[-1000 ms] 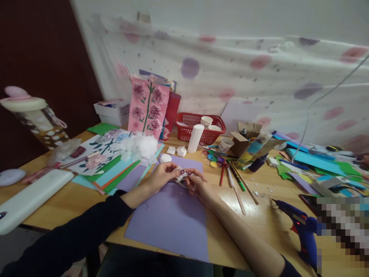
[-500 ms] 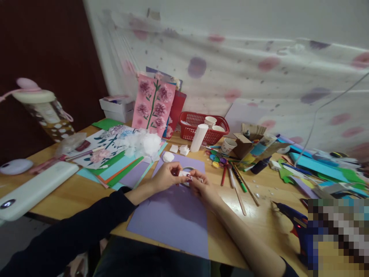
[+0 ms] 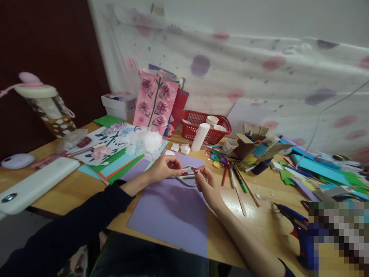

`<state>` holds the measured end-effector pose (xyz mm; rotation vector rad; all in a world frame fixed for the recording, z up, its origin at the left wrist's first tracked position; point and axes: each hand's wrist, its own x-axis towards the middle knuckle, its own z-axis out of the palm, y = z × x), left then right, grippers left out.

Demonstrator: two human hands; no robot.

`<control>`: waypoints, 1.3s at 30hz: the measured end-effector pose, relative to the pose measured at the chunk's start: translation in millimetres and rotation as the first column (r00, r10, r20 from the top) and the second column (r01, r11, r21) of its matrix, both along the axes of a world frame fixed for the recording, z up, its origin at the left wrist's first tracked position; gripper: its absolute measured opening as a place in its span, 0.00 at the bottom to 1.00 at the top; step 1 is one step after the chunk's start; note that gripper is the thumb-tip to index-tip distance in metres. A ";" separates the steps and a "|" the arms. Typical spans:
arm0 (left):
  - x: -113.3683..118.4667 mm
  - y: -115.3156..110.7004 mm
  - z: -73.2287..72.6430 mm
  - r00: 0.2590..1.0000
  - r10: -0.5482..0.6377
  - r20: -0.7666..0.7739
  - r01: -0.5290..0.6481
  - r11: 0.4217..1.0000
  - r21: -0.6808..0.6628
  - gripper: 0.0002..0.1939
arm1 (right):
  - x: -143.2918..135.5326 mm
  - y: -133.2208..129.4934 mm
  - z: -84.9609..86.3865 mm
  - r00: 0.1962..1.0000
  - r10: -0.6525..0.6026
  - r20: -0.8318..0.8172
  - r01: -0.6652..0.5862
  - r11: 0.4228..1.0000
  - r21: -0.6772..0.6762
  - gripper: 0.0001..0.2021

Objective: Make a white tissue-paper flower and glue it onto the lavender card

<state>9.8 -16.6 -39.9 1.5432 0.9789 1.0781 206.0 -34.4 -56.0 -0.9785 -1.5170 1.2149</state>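
Observation:
My left hand (image 3: pixel 163 168) and my right hand (image 3: pixel 206 185) hover over a purple paper sheet (image 3: pixel 173 215) on the wooden table (image 3: pixel 69 192). A pair of grey-handled scissors (image 3: pixel 188 178) lies between them. My right hand's fingers curl on the handle loops. My left hand's thumb and fingers are pinched together near the blade end, and I cannot tell whether they hold anything. A white round paper piece (image 3: pixel 169 153) sits just beyond my left hand.
A blue glue gun (image 3: pixel 296 227) lies at the right. Pens and sticks (image 3: pixel 236 181), paint pots (image 3: pixel 216 158), a red basket (image 3: pixel 206 129) with cups, a white roll (image 3: pixel 199 137), a pink flower card (image 3: pixel 155 102), stacked coloured sheets (image 3: pixel 121 163) and a white case (image 3: pixel 31 188) crowd the table.
My hands have drawn apart. The small white piece they pinched together no longer shows, and the scissors now show between them. The view shifted slightly left.

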 end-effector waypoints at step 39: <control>4.9 -7.7 -3.0 0.999 -0.050 -0.004 0.050 0.995 0.090 0.11 | -1.0 1.7 -2.8 0.995 0.054 -0.086 -0.062 0.994 -0.093 0.15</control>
